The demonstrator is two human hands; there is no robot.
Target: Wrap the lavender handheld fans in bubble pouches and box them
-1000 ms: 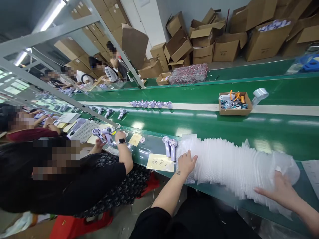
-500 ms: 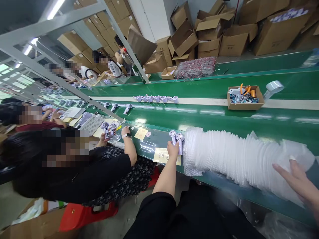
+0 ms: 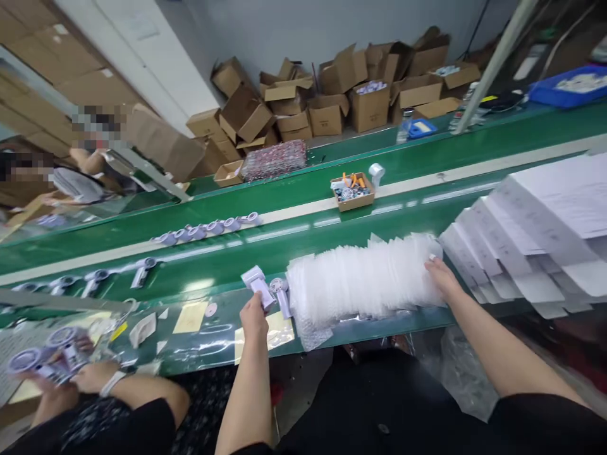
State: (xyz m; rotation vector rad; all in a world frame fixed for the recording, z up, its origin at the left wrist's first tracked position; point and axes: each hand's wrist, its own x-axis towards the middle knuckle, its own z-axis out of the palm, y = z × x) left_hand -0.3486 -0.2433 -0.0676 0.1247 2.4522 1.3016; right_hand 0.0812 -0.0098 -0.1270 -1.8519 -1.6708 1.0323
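My left hand point(image 3: 255, 316) grips a small lilac handheld fan point(image 3: 260, 289), lifted and tilted over the green bench. Just right of it a second lilac fan point(image 3: 281, 297) lies against the end of a long row of white bubble bags point(image 3: 355, 278). At the far right end of that row, my right hand point(image 3: 442, 278) touches the last bags; whether its fingers hold one is too blurred to tell. Under my left wrist is a yellow paper sheet point(image 3: 279, 333).
Several fans point(image 3: 215, 227) line the belt's white strip; others point(image 3: 142, 272) lie nearer left. A co-worker's hands point(image 3: 90, 373) hold fans at lower left. A parts box point(image 3: 355, 201) stands beyond the bags. Stacked printed white bags point(image 3: 512, 234) are at right.
The view has swung to the right. My left hand has picked up one of the two fans and turned it. My right hand is now against the bags' far end.
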